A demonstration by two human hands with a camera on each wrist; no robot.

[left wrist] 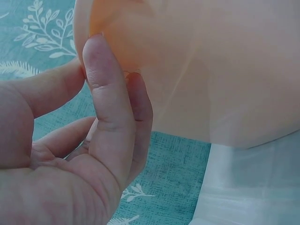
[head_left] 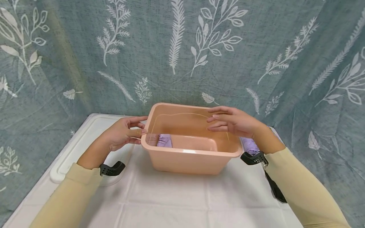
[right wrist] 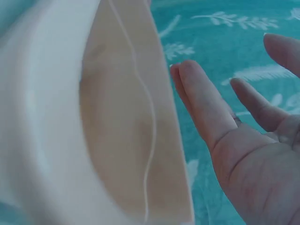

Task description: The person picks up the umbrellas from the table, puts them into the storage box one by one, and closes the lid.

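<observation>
A peach plastic tub (head_left: pixel 185 161) stands on the white cloth with its mouth up. At its left end, my left hand (head_left: pixel 124 133) holds the rim, thumb at the edge and other fingers against the outer wall. The left wrist view shows these fingers (left wrist: pixel 110 108) close up on the tub. Over the tub's right side hovers my right hand (head_left: pixel 232 122), fingers spread and nothing in them. In the right wrist view that hand (right wrist: pixel 253 140) is apart from the tub wall. Inside the tub, at the left, lies a folded purple cloth (head_left: pixel 164 140).
A white lid-like panel (head_left: pixel 74 152) lies flat at the left. To the right, a purple bundle (head_left: pixel 249 145) is partly hidden by my right wrist, and a black object (head_left: pixel 275 188) lies beside my sleeve. A patterned green curtain (head_left: pixel 159 63) hangs behind and at both sides.
</observation>
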